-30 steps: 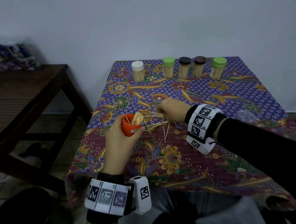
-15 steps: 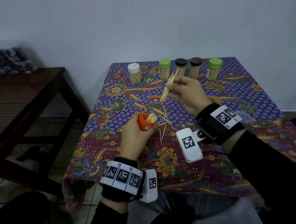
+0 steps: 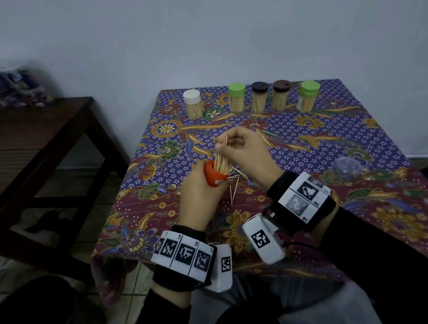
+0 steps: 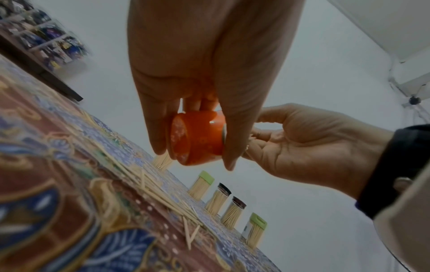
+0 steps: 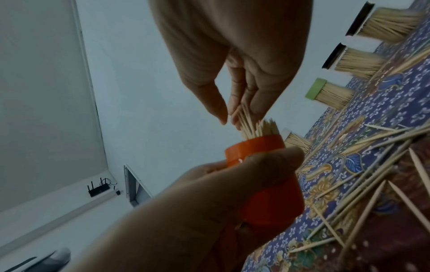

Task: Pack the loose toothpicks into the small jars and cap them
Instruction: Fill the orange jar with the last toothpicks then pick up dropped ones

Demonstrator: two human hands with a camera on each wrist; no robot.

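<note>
Now the right hand (image 3: 245, 155) is lowering its pinched bundle of toothpicks (image 3: 221, 159) into the mouth of the orange jar (image 3: 215, 175); half a second ago that bundle was being held high over the table, well clear of the jar. So another batch is going in, and the jar is looking nearly full. The left hand (image 3: 200, 195) is gripping the jar around its body, tilting its mouth toward one o'clock, just above the batik cloth (image 3: 307, 156). Right thumb and fingers are pointing down toward seven o'clock, closed narrowly on the sticks. Loose toothpicks (image 3: 234, 185) are lying at the jar's four o'clock, and five capped jars (image 3: 259, 97) are standing along twelve o'clock.
</note>
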